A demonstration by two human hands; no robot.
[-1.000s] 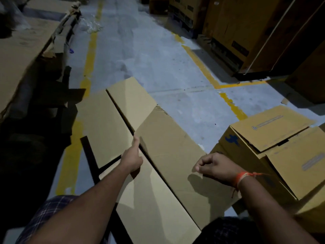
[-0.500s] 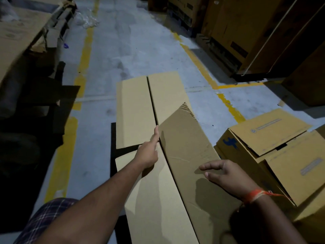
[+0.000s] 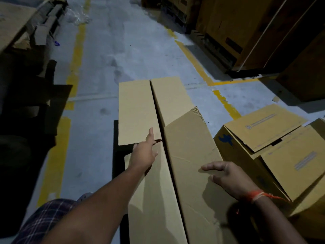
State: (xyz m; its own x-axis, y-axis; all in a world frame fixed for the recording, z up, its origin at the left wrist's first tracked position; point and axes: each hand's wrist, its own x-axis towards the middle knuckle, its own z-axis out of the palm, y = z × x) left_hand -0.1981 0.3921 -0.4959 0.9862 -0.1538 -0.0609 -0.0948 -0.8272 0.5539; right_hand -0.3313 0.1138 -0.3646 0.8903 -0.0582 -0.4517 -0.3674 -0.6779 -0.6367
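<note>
The person is working on a long cardboard carton [image 3: 193, 166] that is lying on the concrete floor [image 3: 109, 67] and running away from the body, directly under both hands. The left hand [image 3: 144, 153] is lying open with straight fingers, gripping nothing. It is pressing where the near left flap [image 3: 151, 199] under its palm is meeting the far left flap [image 3: 135, 110] just beyond its fingertips, right beside the dark middle seam. The right hand [image 3: 230, 176] is spreading open, palm down and holding nothing, over the right-hand panel [image 3: 190, 141]; I cannot tell whether it is touching the board.

The step looks like bringing that panel down to the seam, as its far corner appears to be riding over the far right flap [image 3: 170, 99]. To do this well, the left hand should be pressing flat and close to the seam so the left flaps are not springing up. The right palm should be sweeping the panel down towards the left hand, so the edges are meeting without overlapping. A made-up carton [image 3: 281, 155] just outside the right wrist is crowding that arm.
</note>
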